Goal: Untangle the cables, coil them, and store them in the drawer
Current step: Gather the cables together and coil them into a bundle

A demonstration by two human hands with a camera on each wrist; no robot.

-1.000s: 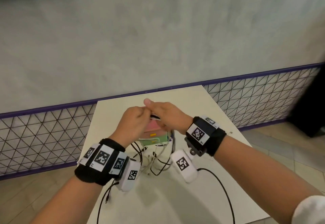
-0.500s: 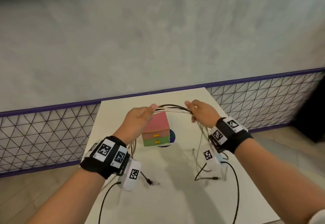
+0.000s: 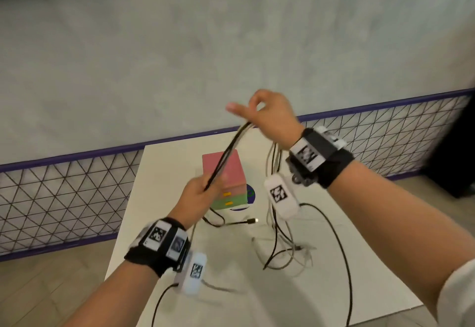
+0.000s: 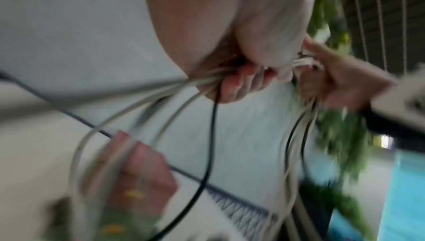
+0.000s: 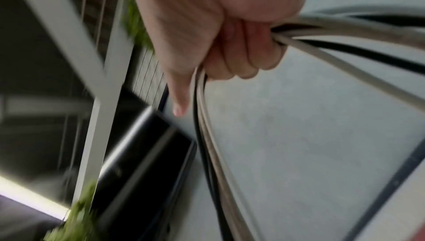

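1. The left hand (image 3: 198,198) sits near the middle of the head view, fingers curled tight round a bundle of black and white cables (image 3: 226,157); the left wrist view shows the fingertips (image 4: 236,84) folded over the strands.
2. The right hand (image 3: 270,118) is raised toward 1 o'clock of the left hand. Its fingers (image 5: 241,59) are curled round the same bundle, with the index finger sticking out straight.
3. Between the two hands the cables run taut and diagonal, passing in front of the drawer box (image 3: 226,180).
4. From the right hand, the loose ends of the cables hang down and lie in a loose tangle on the white table (image 3: 164,180), at about 5 o'clock of the box.
5. One black end with a plug (image 3: 253,221) lies on the table just at 6 o'clock of the box.
6. The drawer box stands near the table's far edge: pink upper part, green lower part, two drawers with yellow handles (image 3: 227,194). Both drawers look pushed in, so what they hold cannot be seen.
7. A round dark blue object (image 3: 250,193) shows from behind the box at 3 o'clock; what it is cannot be told.
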